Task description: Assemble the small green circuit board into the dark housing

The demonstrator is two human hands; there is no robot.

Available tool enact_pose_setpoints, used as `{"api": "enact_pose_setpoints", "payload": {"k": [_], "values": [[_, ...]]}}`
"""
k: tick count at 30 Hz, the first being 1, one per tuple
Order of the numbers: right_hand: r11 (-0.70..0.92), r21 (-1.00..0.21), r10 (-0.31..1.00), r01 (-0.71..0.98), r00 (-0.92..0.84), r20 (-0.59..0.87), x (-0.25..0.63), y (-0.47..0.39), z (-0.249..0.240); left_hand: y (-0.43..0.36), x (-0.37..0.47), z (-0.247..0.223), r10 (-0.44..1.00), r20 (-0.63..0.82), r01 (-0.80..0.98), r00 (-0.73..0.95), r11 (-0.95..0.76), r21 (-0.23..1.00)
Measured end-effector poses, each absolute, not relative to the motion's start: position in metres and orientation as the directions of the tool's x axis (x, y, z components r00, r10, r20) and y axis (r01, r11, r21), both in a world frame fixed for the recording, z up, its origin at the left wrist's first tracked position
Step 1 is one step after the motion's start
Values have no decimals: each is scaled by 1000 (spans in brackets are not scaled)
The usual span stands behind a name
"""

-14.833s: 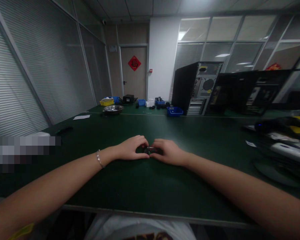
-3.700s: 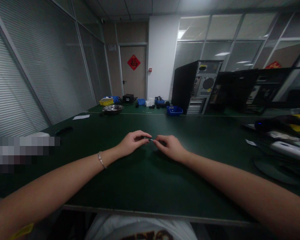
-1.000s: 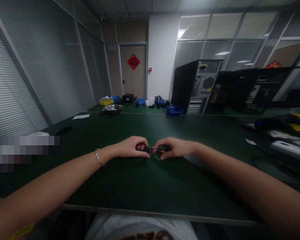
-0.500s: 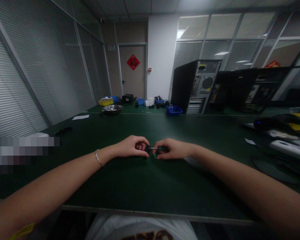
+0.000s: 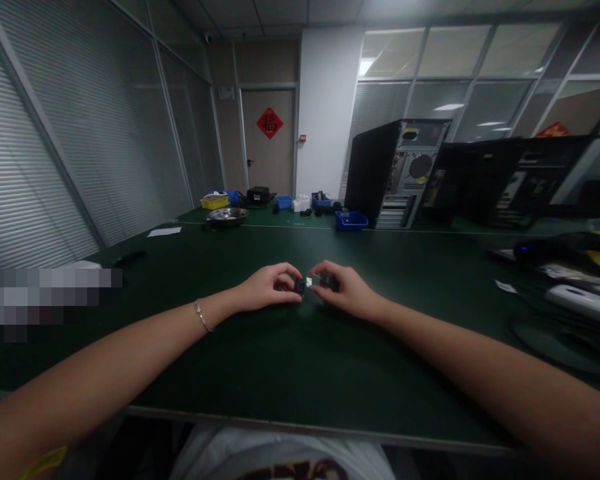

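Above the dark green tabletop (image 5: 260, 360), both of my hands are close together. My left hand (image 5: 267, 285) pinches a small black block-like part (image 5: 299, 287) between thumb and fingers. Just to its right, my right hand (image 5: 347, 288) is closed, with a small white and greenish piece (image 5: 309, 282) at its fingertips. Behind that piece, a small screwdriver with a dark handle (image 5: 331, 284) lies within the same hand, mostly covered by the fingers. A narrow gap shows between the black part and the pale piece; their details are too small to make out.
At the back stand a blue tray (image 5: 351, 221), a round metal dish (image 5: 227, 217), a yellow bin (image 5: 214, 201) and a black computer tower (image 5: 375, 177). Cables and a white device (image 5: 583, 303) lie at the right. A paper slip (image 5: 164, 232) lies at the left.
My hands have risen slightly and drawn a little apart. The screwdriver's metal shaft, which reached toward the black part, no longer spans the gap; a pale piece shows at my right fingertips.
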State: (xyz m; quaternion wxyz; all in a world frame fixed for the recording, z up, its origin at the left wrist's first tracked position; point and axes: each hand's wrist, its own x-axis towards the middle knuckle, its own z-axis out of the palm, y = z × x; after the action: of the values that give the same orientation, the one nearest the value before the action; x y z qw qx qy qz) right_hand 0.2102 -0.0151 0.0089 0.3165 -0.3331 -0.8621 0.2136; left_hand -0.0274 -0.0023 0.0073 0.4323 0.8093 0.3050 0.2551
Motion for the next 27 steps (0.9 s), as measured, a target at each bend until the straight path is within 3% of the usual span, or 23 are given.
{"api": "enact_pose_setpoints", "payload": {"k": [13, 27], "values": [[742, -474, 661, 475, -636, 398, 205, -27, 12, -1, -21, 2, 717, 162, 255, 678, -436, 863], [735, -367, 678, 570, -609, 412, 202, -26, 7, -8, -18, 6, 718, 229, 306, 658, -532, 789]]}}
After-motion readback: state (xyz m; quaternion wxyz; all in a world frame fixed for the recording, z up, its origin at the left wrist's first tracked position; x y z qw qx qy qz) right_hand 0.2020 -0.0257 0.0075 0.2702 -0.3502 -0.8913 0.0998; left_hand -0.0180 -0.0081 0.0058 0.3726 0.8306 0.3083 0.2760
